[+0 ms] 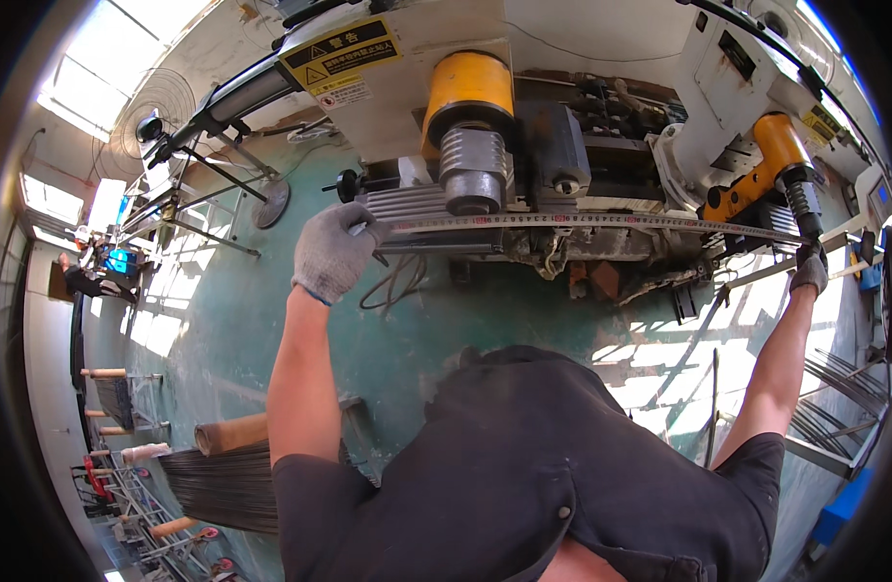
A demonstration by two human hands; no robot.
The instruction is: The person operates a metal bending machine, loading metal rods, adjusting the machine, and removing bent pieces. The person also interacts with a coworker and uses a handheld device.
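Observation:
A tape measure's long pale blade is stretched nearly level between my two gloved hands, along the front of a machine. My left hand, in a grey knit glove, is closed at the blade's left end, beside a bundle of grey bars or ribbed metal. Far to the right, my right hand grips the tape measure at the blade's other end, just below an orange-and-steel cylinder. What lies inside the right fist is mostly hidden. A second orange cylinder with a steel nose stands behind the blade.
A black hand knob sticks out near my left hand. Below the machine a cable loop lies on the green floor. A bundle of dark rods rests at lower left, more rods at right. Another person is far left.

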